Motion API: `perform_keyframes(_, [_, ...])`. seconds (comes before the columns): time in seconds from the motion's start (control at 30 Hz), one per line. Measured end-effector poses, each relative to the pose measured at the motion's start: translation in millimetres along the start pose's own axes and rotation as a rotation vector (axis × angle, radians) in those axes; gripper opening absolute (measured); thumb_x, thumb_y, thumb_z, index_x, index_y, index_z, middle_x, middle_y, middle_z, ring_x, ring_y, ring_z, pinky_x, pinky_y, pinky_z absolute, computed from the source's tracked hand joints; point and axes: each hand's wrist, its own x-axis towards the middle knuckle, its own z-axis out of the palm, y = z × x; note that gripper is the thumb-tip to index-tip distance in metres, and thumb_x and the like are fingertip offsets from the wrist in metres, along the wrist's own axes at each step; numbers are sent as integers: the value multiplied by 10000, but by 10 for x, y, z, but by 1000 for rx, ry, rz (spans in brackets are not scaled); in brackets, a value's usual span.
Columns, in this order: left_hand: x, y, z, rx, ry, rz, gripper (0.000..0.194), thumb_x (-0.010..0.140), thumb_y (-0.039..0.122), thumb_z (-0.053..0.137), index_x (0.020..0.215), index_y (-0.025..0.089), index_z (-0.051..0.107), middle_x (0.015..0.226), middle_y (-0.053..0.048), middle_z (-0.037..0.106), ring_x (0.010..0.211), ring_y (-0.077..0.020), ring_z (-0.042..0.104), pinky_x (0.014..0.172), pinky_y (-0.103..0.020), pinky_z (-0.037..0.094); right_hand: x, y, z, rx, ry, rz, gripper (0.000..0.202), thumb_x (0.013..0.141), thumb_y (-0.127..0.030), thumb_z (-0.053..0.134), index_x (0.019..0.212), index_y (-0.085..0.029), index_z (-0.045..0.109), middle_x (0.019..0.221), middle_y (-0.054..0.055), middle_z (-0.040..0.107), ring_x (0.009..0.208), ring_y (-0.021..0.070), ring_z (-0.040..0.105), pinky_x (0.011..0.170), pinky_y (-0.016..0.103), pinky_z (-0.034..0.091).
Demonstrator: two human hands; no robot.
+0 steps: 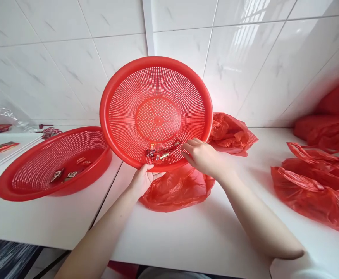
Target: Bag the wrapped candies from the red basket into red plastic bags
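A round red mesh basket (156, 64) is tilted up toward the camera, with several small wrapped pieces (164, 155) gathered along its lower side. My left hand (141, 179) grips the basket's bottom rim, thumb over the edge and fingers underneath. Inside the lower right of the basket is my right hand (197, 153), its fingers curled close to the wrapped pieces; whether anything is between the fingertips is too small to tell. Beneath the basket a red plastic bag (178, 190) lies on the white table (169, 236).
A second red basket (79, 186) with a few wrapped pieces stands at the left. Beyond it are a white tray (5, 155) and a clear plastic bottle (11, 116). More red bags (233, 133) lie behind and at the right (317, 190). A tiled wall closes off the back.
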Motion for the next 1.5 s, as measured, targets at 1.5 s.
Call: perform_keyframes(1.5, [20, -110, -14, 13, 36, -13, 276, 814, 177, 500, 1011, 82, 670, 1083, -132, 703, 1043, -271, 649, 940, -449, 520, 39, -184, 357, 654, -139, -212, 333, 948, -285, 483, 1259, -245, 595, 1238, 78, 645, 1154, 229, 590, 1075, 471, 364])
